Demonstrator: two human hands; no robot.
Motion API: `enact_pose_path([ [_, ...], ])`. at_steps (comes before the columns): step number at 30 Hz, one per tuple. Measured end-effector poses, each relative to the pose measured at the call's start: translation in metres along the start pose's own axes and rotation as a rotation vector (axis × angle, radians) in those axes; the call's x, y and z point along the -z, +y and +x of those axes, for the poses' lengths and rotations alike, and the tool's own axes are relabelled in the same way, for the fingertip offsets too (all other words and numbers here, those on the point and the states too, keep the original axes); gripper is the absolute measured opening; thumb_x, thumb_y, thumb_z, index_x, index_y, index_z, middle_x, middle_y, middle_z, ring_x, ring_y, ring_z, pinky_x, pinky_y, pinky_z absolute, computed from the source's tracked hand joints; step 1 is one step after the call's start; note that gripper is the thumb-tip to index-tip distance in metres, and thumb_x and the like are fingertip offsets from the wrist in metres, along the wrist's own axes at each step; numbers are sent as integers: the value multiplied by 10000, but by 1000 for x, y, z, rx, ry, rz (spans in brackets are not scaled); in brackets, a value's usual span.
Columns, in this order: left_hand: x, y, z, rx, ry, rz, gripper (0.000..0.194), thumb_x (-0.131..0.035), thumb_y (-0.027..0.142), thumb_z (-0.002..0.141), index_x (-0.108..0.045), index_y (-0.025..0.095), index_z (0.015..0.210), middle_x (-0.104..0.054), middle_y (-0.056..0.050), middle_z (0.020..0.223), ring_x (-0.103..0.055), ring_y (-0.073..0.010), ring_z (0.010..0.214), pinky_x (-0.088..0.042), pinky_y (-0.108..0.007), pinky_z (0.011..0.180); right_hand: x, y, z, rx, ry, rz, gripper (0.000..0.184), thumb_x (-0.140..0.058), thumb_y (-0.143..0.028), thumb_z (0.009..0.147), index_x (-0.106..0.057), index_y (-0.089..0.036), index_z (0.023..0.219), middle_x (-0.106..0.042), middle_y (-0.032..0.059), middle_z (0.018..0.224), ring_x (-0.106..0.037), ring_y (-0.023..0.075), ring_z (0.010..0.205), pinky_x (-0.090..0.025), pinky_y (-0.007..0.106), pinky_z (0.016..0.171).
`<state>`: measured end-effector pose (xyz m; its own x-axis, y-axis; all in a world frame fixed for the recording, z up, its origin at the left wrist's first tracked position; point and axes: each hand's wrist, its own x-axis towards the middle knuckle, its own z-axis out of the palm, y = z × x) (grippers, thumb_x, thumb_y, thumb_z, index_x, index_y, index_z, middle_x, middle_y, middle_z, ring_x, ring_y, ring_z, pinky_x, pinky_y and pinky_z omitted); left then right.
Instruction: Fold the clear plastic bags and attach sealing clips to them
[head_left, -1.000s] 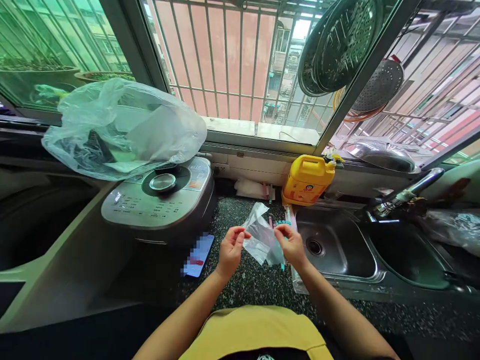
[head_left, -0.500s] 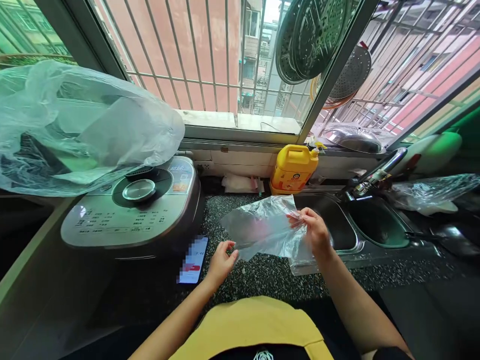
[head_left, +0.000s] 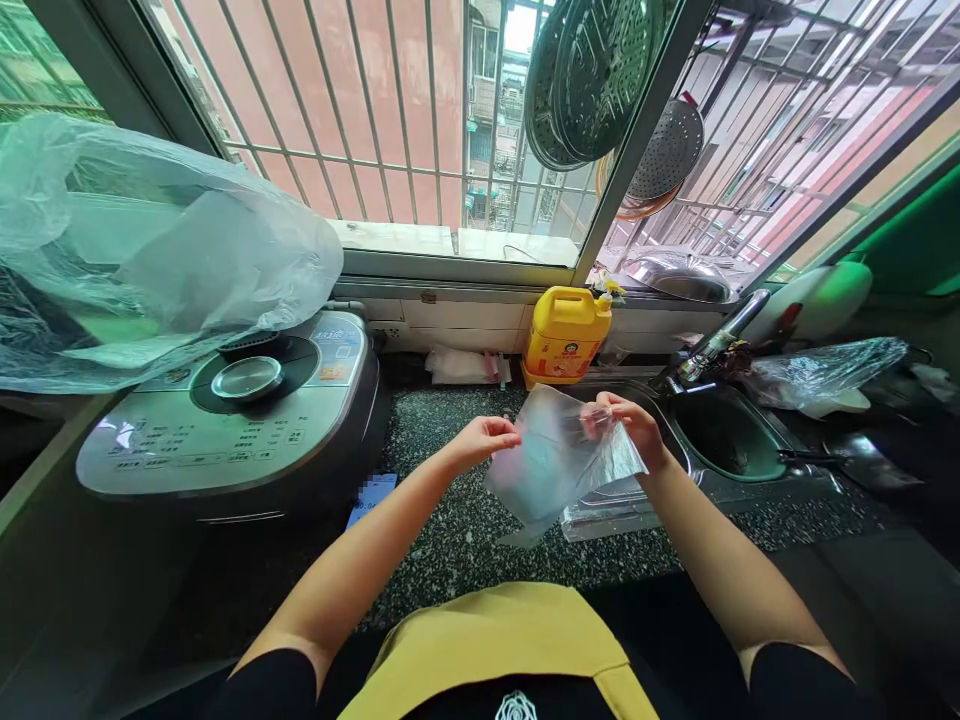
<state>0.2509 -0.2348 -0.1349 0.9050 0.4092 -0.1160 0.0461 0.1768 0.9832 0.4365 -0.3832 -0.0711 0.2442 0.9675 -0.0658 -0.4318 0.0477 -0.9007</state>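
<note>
A clear plastic bag [head_left: 551, 465] hangs between my hands over the dark speckled counter. My right hand [head_left: 637, 430] pinches its upper right part, with some fingers seen through the film. At the bag's left edge, my left hand [head_left: 484, 443] has its thumb and fingertips pressed together on the plastic. Beneath the bag's right side, another clear plastic piece [head_left: 607, 515] lies near the sink's front edge. Whether the two pieces are joined, I cannot tell.
Left of my hands stands a rice cooker [head_left: 232, 410], a large plastic-wrapped bundle [head_left: 172, 260] above it. A phone [head_left: 371, 498] lies beside the cooker. Behind the bag is a yellow jug [head_left: 568, 335]; to the right are the sink [head_left: 724, 430] and faucet [head_left: 716, 345].
My left hand has moved up and right to the bag's edge, its fingers now closed. The bag has shifted and hangs more downward. The view has turned slightly right.
</note>
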Motion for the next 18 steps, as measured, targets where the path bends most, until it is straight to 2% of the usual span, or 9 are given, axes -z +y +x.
enact_pose_path([
  [3,-3,8,-13,-52,91,-59,380,-727,483,581,-572,138,618,-543,35,568,-464,-75,553,-356,-213,580,15,11,11,-4,35,36,124,-612,-257,637,-524,-197,573,-648,-11,632,-546,110,553,-418,226,541],
  [6,1,19,-26,-81,123,-70,377,-709,479,605,-538,143,607,-533,40,548,-457,-71,531,-353,-207,562,23,26,25,-31,83,74,100,-624,-231,631,-538,-202,588,-681,-13,665,-573,111,588,-435,218,558],
  [11,10,31,-42,-68,217,-79,381,-683,491,615,-502,157,641,-544,41,549,-470,-73,487,-352,-201,500,18,39,47,-49,111,19,104,-666,-298,661,-610,-210,664,-707,-11,713,-590,107,610,-453,223,601],
  [14,15,39,-53,-58,259,-50,356,-679,461,618,-502,153,642,-562,35,579,-455,-61,469,-321,-188,456,11,33,59,-52,97,-40,274,-695,-439,674,-652,-220,833,-717,0,817,-624,122,730,-466,230,658],
  [18,20,52,-70,-110,343,-58,310,-652,424,632,-501,157,668,-633,2,675,-488,-70,492,-343,-197,462,7,33,72,14,98,-50,517,-721,-585,598,-630,-238,969,-694,8,973,-617,145,926,-468,252,785],
])
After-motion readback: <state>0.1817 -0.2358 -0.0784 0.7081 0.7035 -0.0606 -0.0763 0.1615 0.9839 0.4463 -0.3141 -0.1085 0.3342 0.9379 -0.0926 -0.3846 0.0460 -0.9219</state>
